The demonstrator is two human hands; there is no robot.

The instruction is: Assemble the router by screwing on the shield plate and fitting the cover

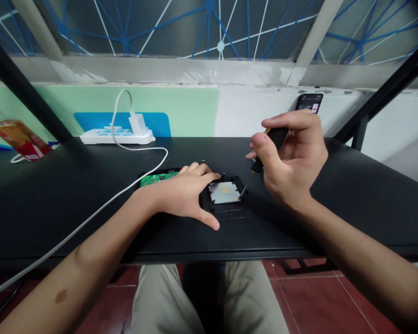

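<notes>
screwdriver (258, 165) in play — right hand (294, 155) with fingers closed round the handle, tip down at the four o'clock edge of the silver plate (218, 194). left hand (181, 192), fingers fanned wide, steadies the black housing (235, 180) at twelve o'clock on the desk (299, 236). looks like screw work — next move seems to want a straighter shaft and firm pressure.
</notes>
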